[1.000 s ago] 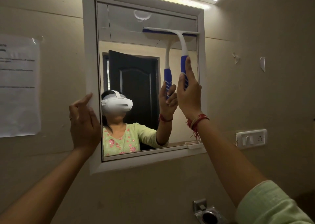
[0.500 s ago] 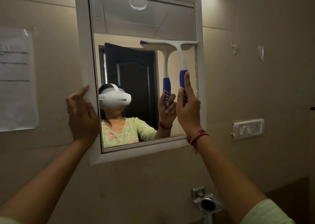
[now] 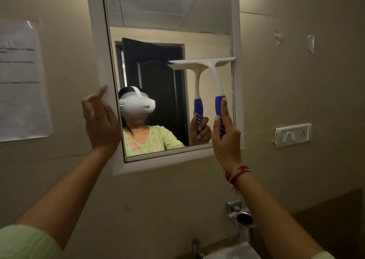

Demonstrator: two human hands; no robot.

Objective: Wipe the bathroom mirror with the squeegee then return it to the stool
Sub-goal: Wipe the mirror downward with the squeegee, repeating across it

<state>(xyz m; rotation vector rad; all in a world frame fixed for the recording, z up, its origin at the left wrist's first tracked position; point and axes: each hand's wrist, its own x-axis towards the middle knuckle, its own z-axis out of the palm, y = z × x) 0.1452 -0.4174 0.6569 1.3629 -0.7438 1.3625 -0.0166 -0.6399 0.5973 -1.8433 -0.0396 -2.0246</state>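
The squeegee (image 3: 212,69) has been drawn lower down the mirror (image 3: 169,22) — its handle enclosed by the right hand (image 3: 227,140), while the frame (image 3: 96,41) is steadied by the loosely open, empty left hand (image 3: 100,120).

The squeegee (image 3: 214,75) is white with a blue grip, handle pointing to 6 o'clock, blade flat across the right half of the mirror (image 3: 167,26), roughly mid-height. The mirror has a white frame and is wall-mounted.
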